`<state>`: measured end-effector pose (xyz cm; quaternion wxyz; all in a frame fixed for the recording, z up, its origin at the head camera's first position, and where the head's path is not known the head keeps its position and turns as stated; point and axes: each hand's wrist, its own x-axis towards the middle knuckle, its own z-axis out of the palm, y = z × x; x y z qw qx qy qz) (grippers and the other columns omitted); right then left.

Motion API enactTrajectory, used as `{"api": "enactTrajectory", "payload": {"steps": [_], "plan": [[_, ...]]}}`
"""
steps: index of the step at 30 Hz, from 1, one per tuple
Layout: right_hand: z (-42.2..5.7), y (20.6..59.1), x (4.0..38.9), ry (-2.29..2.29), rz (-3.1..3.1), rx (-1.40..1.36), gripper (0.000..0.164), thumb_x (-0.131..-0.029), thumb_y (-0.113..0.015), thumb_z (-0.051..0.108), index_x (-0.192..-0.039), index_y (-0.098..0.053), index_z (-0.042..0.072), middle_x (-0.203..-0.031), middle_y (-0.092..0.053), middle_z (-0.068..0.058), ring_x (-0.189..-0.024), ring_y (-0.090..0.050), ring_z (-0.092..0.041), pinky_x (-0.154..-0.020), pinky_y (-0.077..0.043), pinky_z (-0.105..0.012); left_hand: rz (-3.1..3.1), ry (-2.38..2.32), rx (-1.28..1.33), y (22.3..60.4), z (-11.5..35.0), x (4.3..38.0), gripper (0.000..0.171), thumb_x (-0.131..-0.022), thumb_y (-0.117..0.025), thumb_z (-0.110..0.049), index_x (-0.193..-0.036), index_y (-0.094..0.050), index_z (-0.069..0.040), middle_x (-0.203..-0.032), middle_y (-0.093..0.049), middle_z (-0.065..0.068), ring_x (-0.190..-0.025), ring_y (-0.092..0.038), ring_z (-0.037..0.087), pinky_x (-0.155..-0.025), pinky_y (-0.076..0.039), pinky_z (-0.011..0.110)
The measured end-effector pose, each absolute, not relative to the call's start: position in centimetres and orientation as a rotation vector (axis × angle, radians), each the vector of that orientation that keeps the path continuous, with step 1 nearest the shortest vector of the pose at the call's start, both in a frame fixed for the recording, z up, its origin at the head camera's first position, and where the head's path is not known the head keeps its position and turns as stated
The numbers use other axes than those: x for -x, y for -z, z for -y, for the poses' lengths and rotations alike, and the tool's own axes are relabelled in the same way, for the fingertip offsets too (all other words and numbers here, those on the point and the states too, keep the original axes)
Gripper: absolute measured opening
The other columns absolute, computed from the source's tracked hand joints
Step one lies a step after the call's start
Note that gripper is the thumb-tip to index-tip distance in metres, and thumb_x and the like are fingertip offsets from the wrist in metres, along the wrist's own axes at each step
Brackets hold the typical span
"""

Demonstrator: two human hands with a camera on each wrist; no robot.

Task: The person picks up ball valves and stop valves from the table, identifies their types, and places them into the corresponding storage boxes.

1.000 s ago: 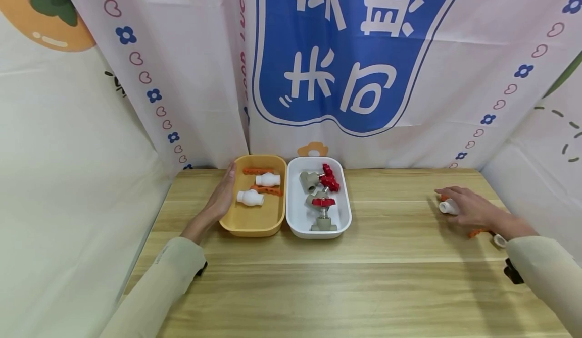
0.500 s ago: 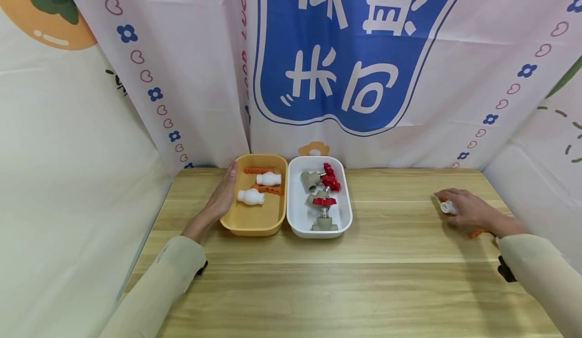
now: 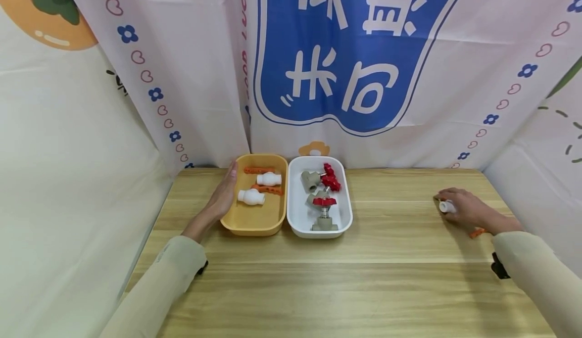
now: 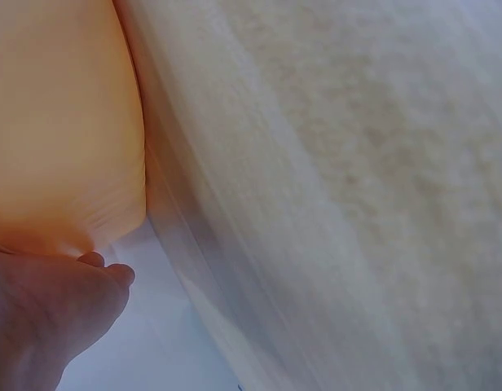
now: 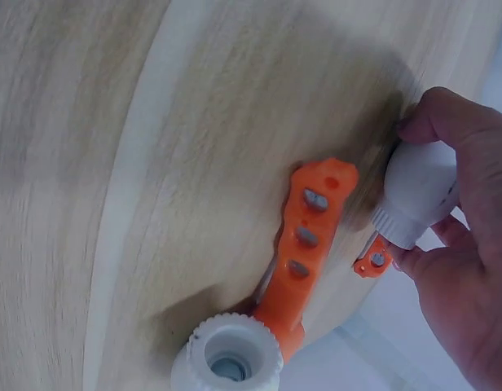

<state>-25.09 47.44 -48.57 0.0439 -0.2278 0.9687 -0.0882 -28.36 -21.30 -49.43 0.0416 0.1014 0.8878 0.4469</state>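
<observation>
At the right of the table, my right hand (image 3: 468,207) grips a white ball valve (image 5: 422,191); the fingers and thumb curl round its body. The orange tip of its handle (image 5: 373,259) shows beyond it in the right wrist view. Close by lies a second ball valve (image 5: 231,354) with an orange lever handle (image 5: 306,252), mostly hidden by my arm in the head view. My left hand (image 3: 223,196) rests with straight fingers along the left side of a yellow bin (image 3: 252,224). Inside that bin are two white ball valves (image 3: 251,197) with orange handles.
Right beside the yellow bin stands a white bin (image 3: 297,222) holding several grey valves (image 3: 324,223) with red handwheels (image 3: 324,202). A printed curtain (image 3: 204,75) hangs along the table's back edge, and pale cloth walls flank both sides of the wooden table (image 3: 318,287).
My right hand has settled lower and its fingers have closed round the white valve. The right sleeve has shifted left, covering the second valve's white body. My left hand stays put.
</observation>
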Motion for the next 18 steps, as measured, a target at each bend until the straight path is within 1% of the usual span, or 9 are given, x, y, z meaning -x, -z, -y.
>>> {"api": "enactTrajectory", "payload": {"steps": [5,10,15,18], "plan": [[-47.3,48.7,25.3,0.259,-2.972,0.737,0.053,-0.079,-0.088,0.003,-0.125,-0.068,-0.014,-0.126,-0.063,-0.04,-0.115,-0.061,-0.06,-0.095,-0.052,-0.071,-2.72,-1.376,-0.317,49.4,21.4,28.3,0.073,-0.112,-0.001,-0.056,-0.17,0.004,-0.013,-0.179,0.009,0.006,-0.164,0.007,0.03,-0.132,0.003,0.054],[-47.1,48.9,25.6,0.23,-2.986,0.744,0.048,-0.081,-0.088,0.007,-0.121,-0.071,-0.013,-0.119,-0.067,-0.035,-0.109,-0.065,-0.054,-0.092,-0.055,-0.067,-2.717,-1.376,-0.309,49.5,21.4,28.3,0.073,-0.112,0.0,-0.057,-0.17,0.004,-0.014,-0.179,0.01,0.006,-0.164,0.007,0.03,-0.132,0.003,0.054],[-46.7,48.9,25.8,0.255,-3.001,0.678,0.043,-0.082,-0.088,0.011,-0.115,-0.073,-0.012,-0.114,-0.067,-0.034,-0.102,-0.067,-0.05,-0.087,-0.056,-0.065,-2.708,-1.39,-0.31,49.6,21.4,28.3,0.072,-0.112,-0.001,-0.057,-0.171,0.005,-0.015,-0.179,0.009,0.006,-0.164,0.007,0.03,-0.132,0.003,0.054],[-46.4,48.6,25.9,0.294,-3.009,0.614,0.038,-0.082,-0.087,0.013,-0.109,-0.074,-0.011,-0.113,-0.066,-0.035,-0.096,-0.067,-0.045,-0.083,-0.058,-0.061,-2.706,-1.396,-0.314,49.6,21.4,28.4,0.072,-0.112,-0.001,-0.057,-0.171,0.005,-0.015,-0.179,0.009,0.006,-0.164,0.007,0.031,-0.132,0.003,0.054]]}}
